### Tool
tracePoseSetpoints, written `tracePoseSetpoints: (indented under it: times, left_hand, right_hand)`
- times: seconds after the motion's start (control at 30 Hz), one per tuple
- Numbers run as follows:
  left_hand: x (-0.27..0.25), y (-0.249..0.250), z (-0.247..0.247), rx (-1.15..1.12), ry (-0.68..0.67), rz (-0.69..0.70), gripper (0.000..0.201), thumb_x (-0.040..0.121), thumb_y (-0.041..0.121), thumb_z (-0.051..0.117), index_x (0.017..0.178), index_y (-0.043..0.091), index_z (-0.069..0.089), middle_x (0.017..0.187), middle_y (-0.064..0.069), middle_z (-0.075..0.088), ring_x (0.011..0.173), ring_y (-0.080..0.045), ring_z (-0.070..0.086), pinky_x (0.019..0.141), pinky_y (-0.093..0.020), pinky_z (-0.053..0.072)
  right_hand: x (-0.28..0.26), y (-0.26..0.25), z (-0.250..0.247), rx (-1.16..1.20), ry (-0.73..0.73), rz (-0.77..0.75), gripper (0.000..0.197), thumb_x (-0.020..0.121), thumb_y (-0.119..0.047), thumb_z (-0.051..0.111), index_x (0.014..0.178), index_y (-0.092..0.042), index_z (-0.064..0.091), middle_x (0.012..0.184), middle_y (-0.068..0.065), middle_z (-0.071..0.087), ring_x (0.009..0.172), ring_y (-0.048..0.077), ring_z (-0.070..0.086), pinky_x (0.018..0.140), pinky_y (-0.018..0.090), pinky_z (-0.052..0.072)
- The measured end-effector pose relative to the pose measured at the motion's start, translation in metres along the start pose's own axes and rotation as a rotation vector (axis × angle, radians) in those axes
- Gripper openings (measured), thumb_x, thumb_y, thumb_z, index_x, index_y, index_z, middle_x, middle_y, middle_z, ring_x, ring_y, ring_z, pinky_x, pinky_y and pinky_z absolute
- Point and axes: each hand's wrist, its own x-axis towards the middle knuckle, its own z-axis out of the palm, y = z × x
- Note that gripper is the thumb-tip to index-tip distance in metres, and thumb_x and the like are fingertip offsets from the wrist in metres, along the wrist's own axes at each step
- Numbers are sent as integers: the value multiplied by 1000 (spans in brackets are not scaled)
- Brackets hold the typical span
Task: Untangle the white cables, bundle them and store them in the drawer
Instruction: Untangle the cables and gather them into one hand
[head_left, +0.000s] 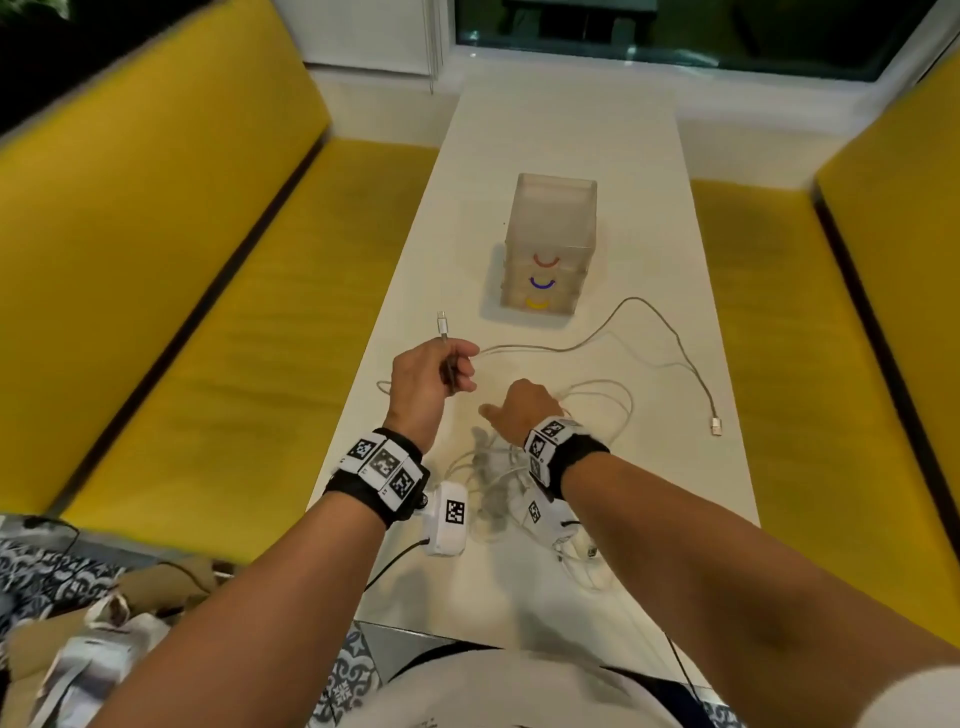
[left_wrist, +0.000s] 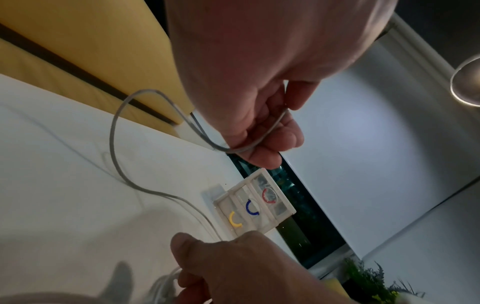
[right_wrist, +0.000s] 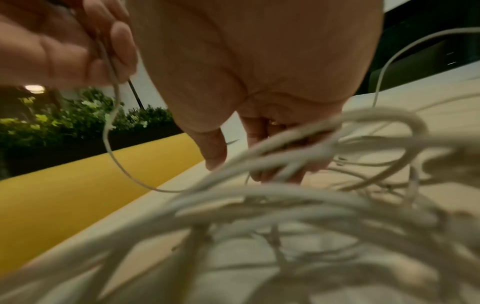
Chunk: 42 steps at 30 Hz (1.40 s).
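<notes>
Counted on the white table (head_left: 561, 130): one translucent drawer unit (head_left: 550, 228) with three drawers, handles red (head_left: 545, 261), blue (head_left: 542, 283) and yellow (head_left: 538, 304); two hands, left (head_left: 431, 371) and right (head_left: 524, 410); white cables (head_left: 597, 395) too tangled to count; two yellow benches (head_left: 182, 260).

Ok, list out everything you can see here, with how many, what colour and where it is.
white cables: several, white, tangled on the table's near end
loose cable: one, white, trailing right of the drawer unit
drawer unit: one, translucent, red, blue and yellow handles, mid-table
table: one, white, centre
benches: two, yellow, either side
left hand: grips a cable end
right hand: on the tangle
</notes>
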Motion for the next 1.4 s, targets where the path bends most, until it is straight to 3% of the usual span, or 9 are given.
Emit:
tracePoseSetpoints:
  times: [0.1,0.2,0.43,0.57,0.7,0.8,1.03,1.2,1.4]
  left_hand:
    - [-4,-2,-1,20,-22,-23,34,99,6,40,90,-2,72,70,-11,61,61,-23,56,67,-36,52]
    - [-5,-4,-4,28,-31,-39,34,99,6,40,92,-3,72,71,-12,61,61,-21,57,67,-35,51]
    - [3,-7,-9,13,-7,-72,31,100,5,43,96,-5,71,71,-12,60,60,-22,55,66,-33,51]
    - [7,-7,1,14,-28,-102,29,100,1,43,95,-2,72,72,-12,60,60,-22,54,64,-31,53]
    - [6,-2,17,41,-51,-110,29,100,1,43,96,-2,72,76,-14,59,59,-22,52,68,-34,53]
    - [4,3,23,61,-47,-101,29,99,1,42,94,-2,71,73,-12,58,57,-21,50,64,-33,50]
    - [2,12,21,140,-36,-54,30,98,7,44,87,2,71,66,-5,48,52,-15,40,53,-27,39]
    - [-8,16,26,-84,-72,-31,30,98,1,39,95,-3,69,67,-5,53,57,-16,46,58,-30,44]
    - [-15,16,42,-93,-144,29,23,103,1,49,108,-3,71,97,-8,69,84,-20,67,80,-28,57]
  right_hand:
    - [2,4,6,-82,51,10,37,90,-51,61,92,-13,59,93,8,67,83,31,66,68,32,49]
    - [3,9,10,-102,38,-16,23,92,-35,58,95,-13,63,99,8,71,87,31,67,69,33,50]
    - [-9,26,-8,482,216,-229,4,84,-16,64,80,-17,64,70,0,63,64,15,56,63,27,45]
    - [-27,27,-35,655,156,-366,38,89,0,59,116,-27,63,68,6,56,61,14,51,67,27,50]
    - [-47,23,-57,736,106,-456,55,89,6,51,137,-21,54,73,15,59,66,18,58,63,22,51]
    - [-56,21,-69,861,131,-433,51,89,9,49,131,-20,53,74,12,62,70,24,64,61,34,54]
    - [-72,17,-98,1184,169,-381,30,90,13,52,113,-4,62,76,13,61,64,29,64,56,38,56]
    - [-77,10,-103,1588,97,-244,18,97,9,48,104,-1,62,78,13,60,68,26,64,61,33,59]
    - [-82,-7,-87,1898,92,-45,22,92,16,50,111,7,57,85,18,68,75,29,74,69,31,63]
